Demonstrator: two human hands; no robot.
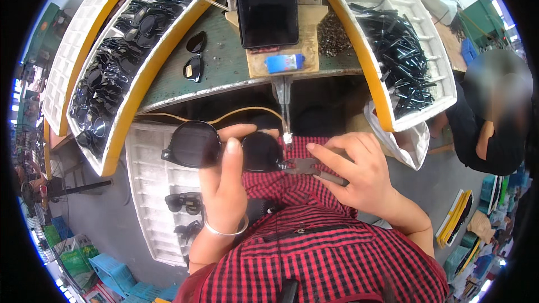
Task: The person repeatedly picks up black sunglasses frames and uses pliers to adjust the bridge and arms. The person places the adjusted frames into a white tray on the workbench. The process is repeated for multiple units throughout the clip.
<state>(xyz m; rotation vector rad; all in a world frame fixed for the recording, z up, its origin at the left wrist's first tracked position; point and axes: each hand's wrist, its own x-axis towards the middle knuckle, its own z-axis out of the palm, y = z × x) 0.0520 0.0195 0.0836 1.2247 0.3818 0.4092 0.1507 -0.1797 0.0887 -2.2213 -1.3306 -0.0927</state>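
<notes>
In my left hand [224, 174] is a black sunglasses front [193, 144] with dark round lenses, gripped near the bridge by thumb and fingers. No temple arms show on it. My right hand [359, 171] is closed around a pair of pliers [307, 167], whose jaws meet the right end of the frame. Just above them, a thin metal tool [285, 106] with a white tip hangs down from the bench edge. Both hands are over my lap, below the bench.
Trays of dark sunglasses frames [104, 73] and black temple arms [401, 50] flank the green bench [168, 87]. A phone [266, 5] stands above a blue block [284, 63]. Another white tray [149, 191] sits at lower left. Another person [477, 134] is at the right.
</notes>
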